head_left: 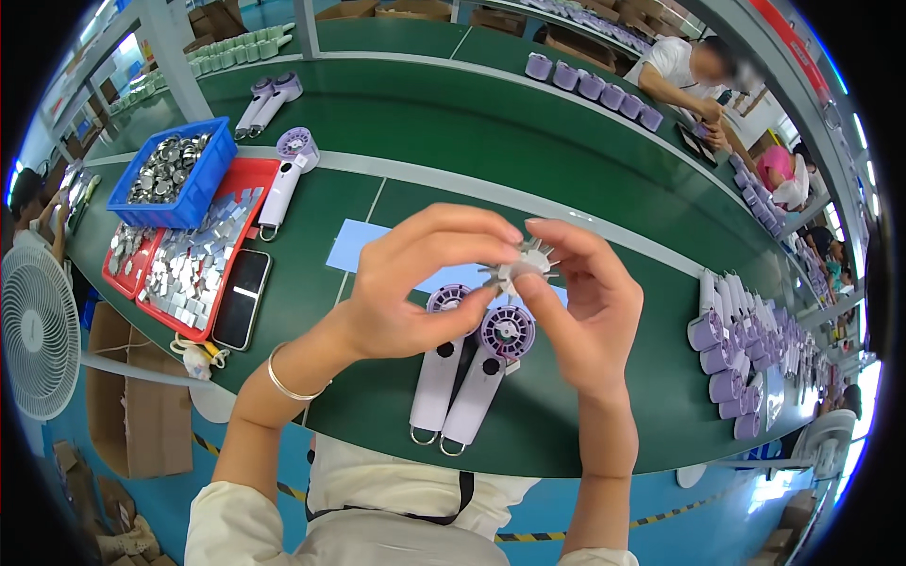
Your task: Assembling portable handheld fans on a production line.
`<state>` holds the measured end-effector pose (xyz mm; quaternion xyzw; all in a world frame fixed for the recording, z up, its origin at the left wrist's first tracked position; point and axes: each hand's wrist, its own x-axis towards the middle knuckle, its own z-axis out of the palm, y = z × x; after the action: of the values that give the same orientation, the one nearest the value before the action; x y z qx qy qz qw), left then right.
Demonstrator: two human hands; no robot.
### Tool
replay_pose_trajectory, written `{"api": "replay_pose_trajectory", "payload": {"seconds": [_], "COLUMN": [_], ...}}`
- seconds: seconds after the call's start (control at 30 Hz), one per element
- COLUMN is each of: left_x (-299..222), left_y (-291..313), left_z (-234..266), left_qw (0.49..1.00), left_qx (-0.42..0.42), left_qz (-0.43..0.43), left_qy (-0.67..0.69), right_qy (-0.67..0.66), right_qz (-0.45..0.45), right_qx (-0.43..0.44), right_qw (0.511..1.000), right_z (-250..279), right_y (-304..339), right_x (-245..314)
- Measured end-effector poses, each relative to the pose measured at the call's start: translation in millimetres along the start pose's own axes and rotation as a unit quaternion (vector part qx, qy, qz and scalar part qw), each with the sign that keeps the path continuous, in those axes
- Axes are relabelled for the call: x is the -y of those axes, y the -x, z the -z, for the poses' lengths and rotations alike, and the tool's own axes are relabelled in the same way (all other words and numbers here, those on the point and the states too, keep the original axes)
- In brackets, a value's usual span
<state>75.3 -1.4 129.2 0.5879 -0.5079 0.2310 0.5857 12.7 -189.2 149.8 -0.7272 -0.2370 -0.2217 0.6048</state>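
Two hands, one little spiky wheel, purple fans everywhere

So the wheel (525, 268) is a small whitish thing with blades sticking out all around, and it's up in the air over the table (359, 415), right between the two hands. Left hand (406, 274) has its fingers curled and is pinching the wheel's left side with the fingertips. Right hand (595, 302) is pinching it too, thumb across the front of the hub, fingers arched behind.

Just below the hands, two handheld fans lie side by side on the table: a left fan (435, 391) and a right fan (476, 401). Both have white handles, round purple heads pointing away from the person and a metal loop at the near end. The left hand partly covers the left one's head. Behind the hands there's a light blue sheet (357, 243), partly hidden.

Over on the left, a red tray (250, 173) holds loads of small silvery pieces, and a blue bin (156, 215) full of round metal parts sits over its far end. A phone (243, 300) lies right along the tray's near right side. Way off to the right, a bunch of purple-headed fans (725, 385) sits in rows.
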Motion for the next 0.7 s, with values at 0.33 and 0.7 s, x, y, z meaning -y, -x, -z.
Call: {"api": "replay_pose_trajectory", "payload": {"seconds": [0.33, 0.7], "left_x": [-0.8, -2.1], "left_y": [5.7, 12.1], "left_z": [-9.5, -9.9], "left_qw": [0.950, 0.946], "left_qx": [-0.021, -0.081], "left_qz": [0.248, 0.254], "left_qy": [0.188, 0.182], "right_qy": [-0.024, -0.046], "right_qz": [-0.059, -0.092], "right_qx": [-0.075, -0.081], "right_qw": [0.995, 0.991], "right_z": [-1.5, -5.8], "right_y": [1.7, 8.2], "right_x": [-7.4, -13.3]}}
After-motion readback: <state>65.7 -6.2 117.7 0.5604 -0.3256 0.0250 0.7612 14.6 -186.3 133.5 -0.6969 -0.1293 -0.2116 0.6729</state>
